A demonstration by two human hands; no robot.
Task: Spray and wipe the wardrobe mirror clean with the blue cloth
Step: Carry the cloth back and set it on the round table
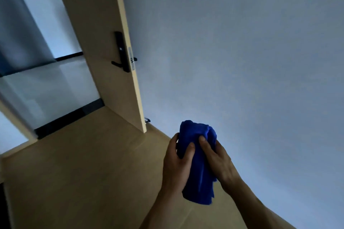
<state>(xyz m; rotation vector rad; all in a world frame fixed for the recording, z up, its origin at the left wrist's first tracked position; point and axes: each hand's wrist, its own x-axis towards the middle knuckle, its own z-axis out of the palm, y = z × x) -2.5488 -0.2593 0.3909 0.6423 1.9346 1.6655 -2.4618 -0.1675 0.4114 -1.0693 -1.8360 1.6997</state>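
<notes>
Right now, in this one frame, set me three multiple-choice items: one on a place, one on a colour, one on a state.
1. Where is the blue cloth?
A. On the floor
B. Between both hands
C. On a table

2. What colour is the door handle?
A. Black
B. Silver
C. Gold

3. How does the wooden door stand?
A. Shut
B. Open
C. Lying flat

Key: B, the left hand and right hand both grip it in the air; A, lever and plate are black; B, its latch edge is exposed and glass panels show past it.
</notes>
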